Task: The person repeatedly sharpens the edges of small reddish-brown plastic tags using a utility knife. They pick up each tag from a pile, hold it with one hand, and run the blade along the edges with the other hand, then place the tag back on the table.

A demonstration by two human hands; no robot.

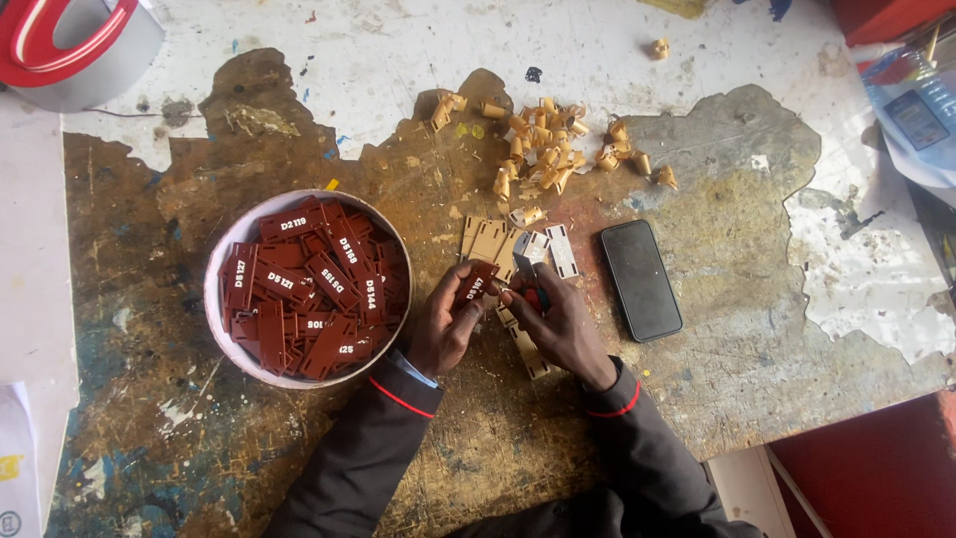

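Note:
My left hand (pixel 444 324) pinches a small dark red rectangular tag (pixel 476 282) with white lettering, lifted a little off the worn table (pixel 697 399). My right hand (pixel 560 324) is closed around a small blade tool (pixel 528 269) with a red handle, its tip touching the tag's edge. Under and beyond the hands lie several tan backing strips (pixel 490 239) and a white one (pixel 561 249). Left of my left hand, a round white bowl (pixel 213 299) holds several more dark red tags (pixel 319 284).
A black phone (pixel 640 280) lies face up just right of my right hand. A heap of curled tan peelings (pixel 546 149) sits further back. A grey and red roll (pixel 70 45) is at the far left corner. The table's front edge drops off at the lower right.

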